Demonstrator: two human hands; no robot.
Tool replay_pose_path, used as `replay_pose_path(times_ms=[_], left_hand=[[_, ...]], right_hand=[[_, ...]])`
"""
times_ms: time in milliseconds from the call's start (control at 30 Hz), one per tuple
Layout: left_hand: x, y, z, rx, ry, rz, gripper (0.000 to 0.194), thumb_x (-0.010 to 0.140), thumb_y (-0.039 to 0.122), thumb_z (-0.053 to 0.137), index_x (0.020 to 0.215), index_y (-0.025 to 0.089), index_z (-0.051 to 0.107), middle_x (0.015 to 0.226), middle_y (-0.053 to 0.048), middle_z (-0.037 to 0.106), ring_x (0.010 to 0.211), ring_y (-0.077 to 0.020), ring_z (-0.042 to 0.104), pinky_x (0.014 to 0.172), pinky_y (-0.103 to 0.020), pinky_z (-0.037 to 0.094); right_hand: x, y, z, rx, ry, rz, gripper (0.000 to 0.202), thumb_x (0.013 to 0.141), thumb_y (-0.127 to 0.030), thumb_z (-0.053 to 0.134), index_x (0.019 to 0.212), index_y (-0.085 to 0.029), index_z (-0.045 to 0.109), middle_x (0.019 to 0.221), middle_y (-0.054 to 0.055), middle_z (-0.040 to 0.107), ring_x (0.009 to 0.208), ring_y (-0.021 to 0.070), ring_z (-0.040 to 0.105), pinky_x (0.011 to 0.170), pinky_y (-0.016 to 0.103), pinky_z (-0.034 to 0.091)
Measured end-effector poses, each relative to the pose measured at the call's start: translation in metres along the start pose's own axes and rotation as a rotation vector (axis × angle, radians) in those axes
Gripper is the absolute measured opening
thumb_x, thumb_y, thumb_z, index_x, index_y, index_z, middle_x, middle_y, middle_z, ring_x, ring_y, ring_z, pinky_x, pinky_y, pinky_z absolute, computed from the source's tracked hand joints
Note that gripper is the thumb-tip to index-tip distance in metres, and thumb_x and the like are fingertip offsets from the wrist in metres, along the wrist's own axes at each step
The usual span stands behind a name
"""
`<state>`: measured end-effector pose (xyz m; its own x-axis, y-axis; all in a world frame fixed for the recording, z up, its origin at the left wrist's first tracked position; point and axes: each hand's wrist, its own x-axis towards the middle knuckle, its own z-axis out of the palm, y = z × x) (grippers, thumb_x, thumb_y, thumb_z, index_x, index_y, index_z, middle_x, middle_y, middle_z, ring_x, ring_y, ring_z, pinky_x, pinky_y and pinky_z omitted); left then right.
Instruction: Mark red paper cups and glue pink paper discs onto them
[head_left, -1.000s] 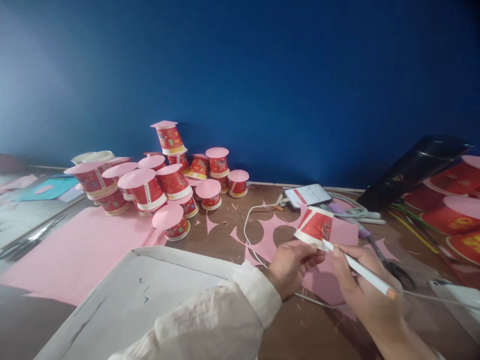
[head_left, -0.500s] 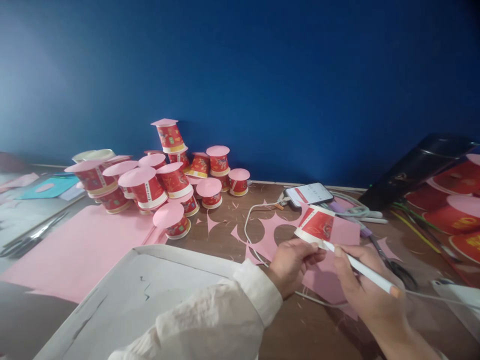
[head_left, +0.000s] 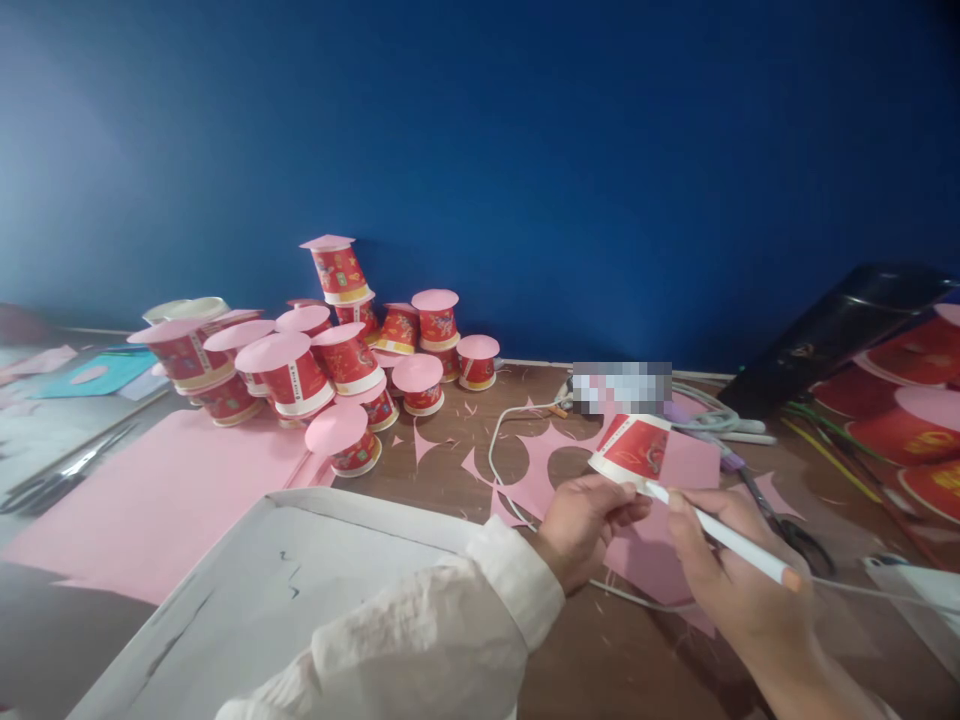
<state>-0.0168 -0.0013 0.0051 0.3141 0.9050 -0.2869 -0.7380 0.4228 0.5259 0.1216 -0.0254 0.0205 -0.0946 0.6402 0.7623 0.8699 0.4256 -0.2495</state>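
A red paper cup (head_left: 634, 446) with a white rim stands upside down above pink paper, right of the middle. My left hand (head_left: 592, 520) is closed, its thumb and fingertips pinching the near edge of the cup's rim. In my right hand (head_left: 742, 570) is a slim white pen (head_left: 731, 540) with an orange end, gripped as for writing. The pen's tip touches or nearly touches the cup's rim, just beside my left fingertips. Under both hands lies cut pink paper (head_left: 645, 560), partly covered by them.
Several red cups with pink paper discs (head_left: 274, 352) are stacked at the left. Nearby are pink sheets (head_left: 165, 490), a white box lid (head_left: 360, 545) and scissors (head_left: 67, 470). A cable (head_left: 491, 450), black scissors (head_left: 795, 540) and a black bottle (head_left: 825, 330) flank the hands.
Both hands, the cup and the pen stay almost in the same place. The phone behind the cup is now blurred out by a pixelated patch.
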Motion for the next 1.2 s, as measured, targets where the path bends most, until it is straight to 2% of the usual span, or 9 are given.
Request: replay_pose_path(times_ms=[400, 567, 833, 1033, 1200], left_hand=[[0.0004, 0.0025, 0.0009, -0.001, 0.002, 0.011, 0.039, 0.046, 0.031, 0.093, 0.069, 0.008, 0.071, 0.07, -0.006, 0.064, 0.072, -0.0132, 0.059, 0.081, -0.028, 0.046], [-0.0003, 0.0027, 0.0009, -0.032, 0.01, -0.015, 0.035, 0.049, 0.026, 0.092, 0.068, 0.008, 0.07, 0.071, -0.006, 0.066, 0.074, -0.0138, 0.06, 0.083, -0.028, 0.048], [-0.0001, 0.0021, -0.002, -0.061, 0.026, -0.063, 0.033, 0.053, 0.025, 0.089, 0.072, 0.006, 0.07, 0.073, -0.009, 0.068, 0.074, -0.0154, 0.063, 0.085, -0.03, 0.05], [-0.0014, 0.0004, 0.0003, -0.048, 0.023, -0.055, 0.033, 0.055, 0.025, 0.086, 0.076, 0.006, 0.071, 0.076, -0.011, 0.069, 0.079, -0.0185, 0.064, 0.091, -0.035, 0.049], [0.0002, -0.002, 0.0015, -0.03, 0.015, -0.018, 0.034, 0.053, 0.024, 0.087, 0.077, 0.005, 0.072, 0.079, -0.01, 0.067, 0.079, -0.0173, 0.062, 0.092, -0.036, 0.048]], right_hand=[[-0.0024, -0.0001, -0.0005, 0.045, -0.043, 0.041, 0.019, 0.093, -0.037, 0.056, 0.084, -0.021, 0.063, 0.065, 0.0, 0.066, 0.053, 0.013, 0.061, 0.051, 0.024, 0.043], [-0.0024, -0.0007, -0.0008, 0.06, -0.044, 0.073, 0.023, 0.093, -0.038, 0.056, 0.081, -0.02, 0.064, 0.064, 0.002, 0.066, 0.052, 0.0131, 0.061, 0.05, 0.024, 0.045], [-0.0005, 0.0025, -0.006, 0.008, 0.056, 0.117, 0.024, 0.091, -0.039, 0.057, 0.084, -0.017, 0.065, 0.065, 0.003, 0.066, 0.054, 0.0134, 0.061, 0.052, 0.023, 0.046], [-0.0024, 0.0059, -0.0038, 0.032, 0.073, 0.136, 0.02, 0.09, -0.035, 0.06, 0.087, -0.017, 0.066, 0.068, 0.004, 0.068, 0.054, 0.0125, 0.061, 0.052, 0.022, 0.046], [-0.0059, 0.0056, -0.0026, 0.027, 0.054, 0.149, 0.02, 0.09, -0.035, 0.061, 0.09, -0.016, 0.067, 0.07, 0.004, 0.069, 0.054, 0.0113, 0.061, 0.051, 0.02, 0.047]])
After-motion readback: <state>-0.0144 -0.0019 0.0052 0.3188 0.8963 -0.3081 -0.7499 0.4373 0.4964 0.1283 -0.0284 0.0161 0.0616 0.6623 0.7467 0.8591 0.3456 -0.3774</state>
